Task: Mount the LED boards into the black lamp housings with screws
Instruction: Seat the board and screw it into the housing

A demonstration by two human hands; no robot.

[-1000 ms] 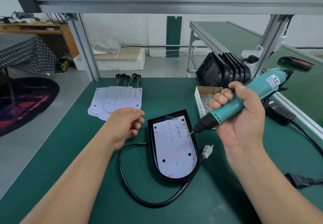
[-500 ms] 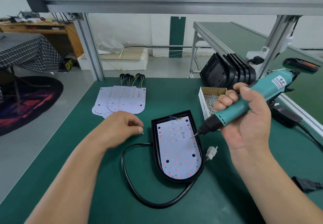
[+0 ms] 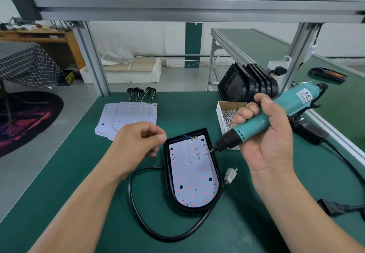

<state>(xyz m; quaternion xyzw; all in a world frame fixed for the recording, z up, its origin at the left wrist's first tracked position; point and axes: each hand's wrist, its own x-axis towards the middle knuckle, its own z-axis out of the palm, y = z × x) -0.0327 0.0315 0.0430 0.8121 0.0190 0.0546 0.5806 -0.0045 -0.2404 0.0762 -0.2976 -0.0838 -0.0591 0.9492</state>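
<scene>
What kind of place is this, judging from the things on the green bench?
Probably a small electronics assembly workshop: the green bench carries a stack of black lamp housings, loose LED boards and a box of screws, and the right hand holds an electric screwdriver.

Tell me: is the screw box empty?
No, the screw box holds a heap of small silver screws.

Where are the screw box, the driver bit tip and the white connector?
screw box [image 3: 221, 118]: head view, white left wall.
driver bit tip [image 3: 209, 152]: head view, thin metal end.
white connector [image 3: 230, 175]: head view, plug body middle.
</scene>
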